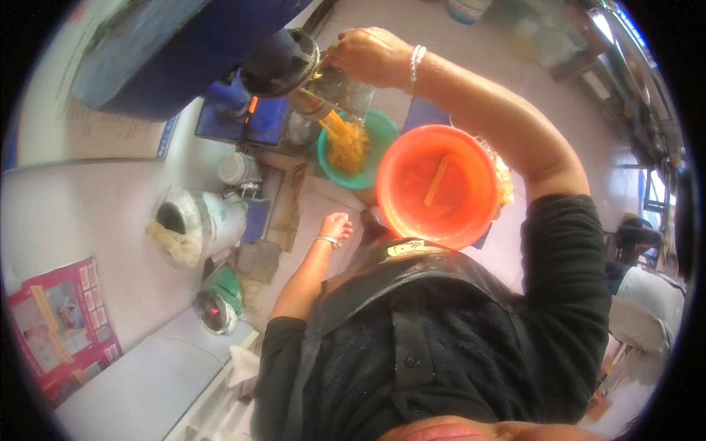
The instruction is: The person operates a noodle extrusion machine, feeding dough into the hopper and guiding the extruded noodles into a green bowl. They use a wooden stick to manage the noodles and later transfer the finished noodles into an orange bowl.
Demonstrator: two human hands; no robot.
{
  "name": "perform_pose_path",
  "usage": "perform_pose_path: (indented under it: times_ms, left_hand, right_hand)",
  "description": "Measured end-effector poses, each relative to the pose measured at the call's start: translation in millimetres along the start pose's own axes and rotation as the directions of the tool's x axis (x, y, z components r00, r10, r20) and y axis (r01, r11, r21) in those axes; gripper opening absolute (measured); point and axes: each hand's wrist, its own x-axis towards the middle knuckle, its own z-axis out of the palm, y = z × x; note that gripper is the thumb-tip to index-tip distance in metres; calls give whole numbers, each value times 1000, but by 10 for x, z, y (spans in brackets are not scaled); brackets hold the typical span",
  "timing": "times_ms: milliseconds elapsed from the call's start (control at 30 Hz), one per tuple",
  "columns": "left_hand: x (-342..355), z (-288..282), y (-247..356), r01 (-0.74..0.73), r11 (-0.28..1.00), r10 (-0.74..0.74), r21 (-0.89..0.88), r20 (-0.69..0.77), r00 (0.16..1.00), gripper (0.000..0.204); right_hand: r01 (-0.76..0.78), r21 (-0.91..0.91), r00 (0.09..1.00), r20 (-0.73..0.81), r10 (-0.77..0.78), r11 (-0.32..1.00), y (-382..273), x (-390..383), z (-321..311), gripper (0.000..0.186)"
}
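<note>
1. Far left, we have a pink-and-white poster [62, 331] on the wall, and below it a pale surface [147, 378] runs toward the lower edge, flanking the work rather than carrying it.
2. Moving across, we meet a metal drum [220, 220] with a pale mass at its mouth, and just beyond it a grey motor [237, 169], both standing well apart from the hands.
3. Above them looms the big blue machine [169, 51], its round dark mouth [294, 66] facing the person, which seems to suit an arm reaching in from this side.
4. Down to the left hand [336, 226]! It hangs below the green basin, touching nothing that we can see; its fingers curl loosely, but whether they close on anything we cannot tell. Perhaps it is simply held clear.
5. And here are the yellow strips [346, 147], trailing from the spout [312, 106] into the green basin [382, 136], which sits right beneath, presumably so the strips land inside.
6. Up top, the right hand [373, 55] reaches to the rim of the dark mouth, fingers bent inward; their tips are hidden, so we cannot tell what they grip.
7. Finally, the orange basin [397, 184] sits close to the person's body, likely for easy reach, with one yellow stick [437, 181] lying slantwise inside.
</note>
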Motion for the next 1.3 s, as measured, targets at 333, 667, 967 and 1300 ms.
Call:
perform_pose_path:
  times_ms: [333, 667, 967, 1300]
  left_hand:
    - [-3, 0, 18, 11, 1000, -11, -2, -17, 1000, 26]
    - [-2, -47, -25, 28, 999, -28, 33, -21, 999, 25]
    - [-13, -96, -67, 21, 1000, -20, 14, -30, 999, 26]
    - [-21, -200, -207, 51, 998, -52, -22, -40, 998, 24]
  right_hand:
    - [-147, 106, 988, 67, 141, 983, -8, -181, -147, 28]
    - [-341, 111, 939, 95, 331, 934, 8, -91, -151, 23]
    - [-302, 170, 952, 109, 286, 938, -215, -172, -61, 28]
    - [-331, 357, 940, 42, 339, 873, 23, -340, 117, 28]
